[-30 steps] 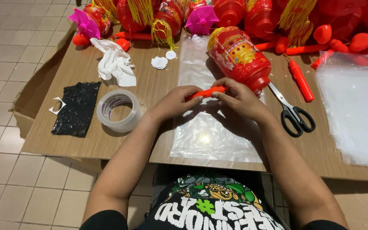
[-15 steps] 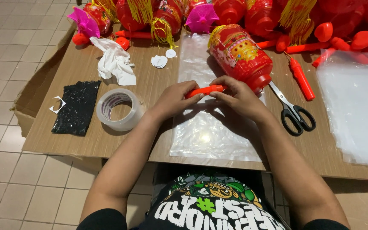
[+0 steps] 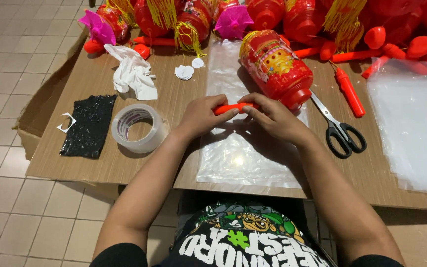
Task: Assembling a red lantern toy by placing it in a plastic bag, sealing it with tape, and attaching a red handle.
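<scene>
I grip an orange plastic stick [image 3: 233, 107] with both hands. My left hand [image 3: 201, 116] pinches one end and my right hand [image 3: 273, 117] pinches the other, so it stays steady just in front of the red lantern [image 3: 275, 66]. Black scissors [image 3: 339, 129] lie right of the lantern.

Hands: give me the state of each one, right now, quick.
Left hand: closed on one end of the orange stick.
Right hand: closed on the other end of the same stick, beside the red lantern.
</scene>
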